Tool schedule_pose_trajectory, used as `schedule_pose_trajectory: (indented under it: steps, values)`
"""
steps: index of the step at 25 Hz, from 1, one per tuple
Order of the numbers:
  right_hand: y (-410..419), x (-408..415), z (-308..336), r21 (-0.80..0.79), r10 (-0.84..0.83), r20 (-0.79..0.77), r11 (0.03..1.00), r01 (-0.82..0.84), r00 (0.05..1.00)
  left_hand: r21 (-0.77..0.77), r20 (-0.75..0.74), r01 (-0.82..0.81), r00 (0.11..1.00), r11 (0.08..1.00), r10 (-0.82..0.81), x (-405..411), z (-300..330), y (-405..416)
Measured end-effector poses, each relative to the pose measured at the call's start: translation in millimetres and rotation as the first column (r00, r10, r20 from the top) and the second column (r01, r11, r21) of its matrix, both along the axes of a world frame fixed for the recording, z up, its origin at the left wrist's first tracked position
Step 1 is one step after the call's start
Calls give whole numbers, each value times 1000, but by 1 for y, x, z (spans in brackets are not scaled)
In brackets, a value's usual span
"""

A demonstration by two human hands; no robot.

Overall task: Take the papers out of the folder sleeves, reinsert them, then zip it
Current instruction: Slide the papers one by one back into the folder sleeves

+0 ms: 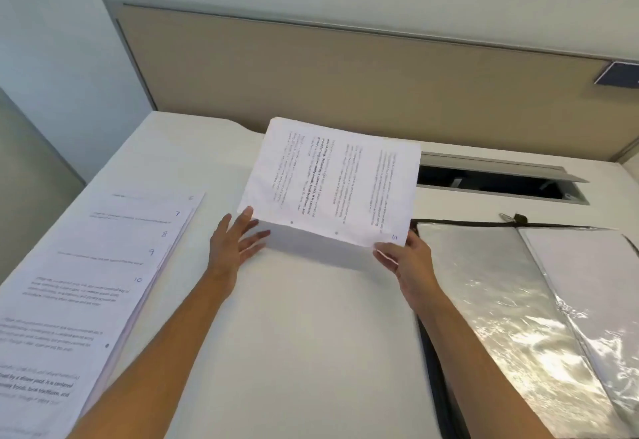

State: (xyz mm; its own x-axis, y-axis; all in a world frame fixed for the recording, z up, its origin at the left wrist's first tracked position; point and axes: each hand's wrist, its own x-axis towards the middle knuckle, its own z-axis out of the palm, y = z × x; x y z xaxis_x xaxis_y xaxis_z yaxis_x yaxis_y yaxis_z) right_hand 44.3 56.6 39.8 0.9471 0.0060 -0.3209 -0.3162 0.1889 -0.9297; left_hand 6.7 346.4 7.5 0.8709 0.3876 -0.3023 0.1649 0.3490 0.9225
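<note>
Fanned stack of numbered white printed sheets [86, 286] lies out; right hand [408, 259] pinches sheet 5 [332, 183] (left hand [235, 241] splayed), clear-sleeved black zip folder [518, 300] unzipped, reinsertion pending

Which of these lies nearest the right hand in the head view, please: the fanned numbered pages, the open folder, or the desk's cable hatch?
From the right hand:
1. Open folder, just right.
2. Cable hatch, behind.
3. Numbered pages, far left.

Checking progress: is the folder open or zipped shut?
Open. The folder lies spread flat, clear sleeves exposed, its dark zipper edge unjoined.
</note>
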Motion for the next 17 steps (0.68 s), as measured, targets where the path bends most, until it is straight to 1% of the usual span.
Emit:
schedule_pose_trajectory:
  steps: [1, 2, 3, 4, 6, 7, 8, 9, 10, 12, 14, 15, 17]
  values:
    - [-14, -16, 3, -28, 84, 14, 996, -84, 996, -30, 8, 94, 996, 995, -94, -4, 7, -8]
    - [-31, -30, 7, -41, 159, 11, 986, -159, 987, -3, 12, 190, 982, 982, -190, -10, 15, -18]
    - [-48, -40, 8, -24, 217, -6, 976, -217, 976, 45, 1, 255, 967, 966, -255, -16, 22, -28]
    - [-64, -46, 8, 6, 240, -35, 971, -240, 970, 92, -26, 293, 956, 952, -292, -22, 23, -38]
    - [-89, -47, 0, 32, 190, -145, 982, -187, 971, 197, -117, 369, 929, 908, -352, -30, 24, -62]
    - [-100, -46, -6, -4, 142, -190, 989, -146, 971, 235, -171, 413, 909, 880, -381, -33, 23, -77]
    - [-109, -46, -13, -80, 103, -206, 989, -122, 973, 257, -226, 446, 890, 857, -396, -36, 20, -91]
    - [-117, -48, -17, -149, 84, -200, 982, -115, 976, 266, -261, 453, 883, 851, -389, -37, 17, -105]
    - [-125, -52, -20, -182, 79, -183, 977, -113, 980, 252, -273, 438, 888, 863, -371, -40, 17, -121]
    - [-140, -66, -19, -183, 77, -135, 978, -102, 988, 121, -258, 361, 911, 925, -322, -46, 24, -152]
    - [-157, -87, -13, -186, 81, -89, 978, -96, 993, 31, -233, 316, 925, 948, -301, -56, 30, -176]
    - [-165, -99, -10, -189, 79, -78, 978, -92, 994, 20, -206, 339, 922, 941, -328, -62, 32, -187]
    - [-184, -122, -8, -168, 81, -87, 981, -95, 993, 49, -138, 401, 910, 915, -391, -73, 31, -208]
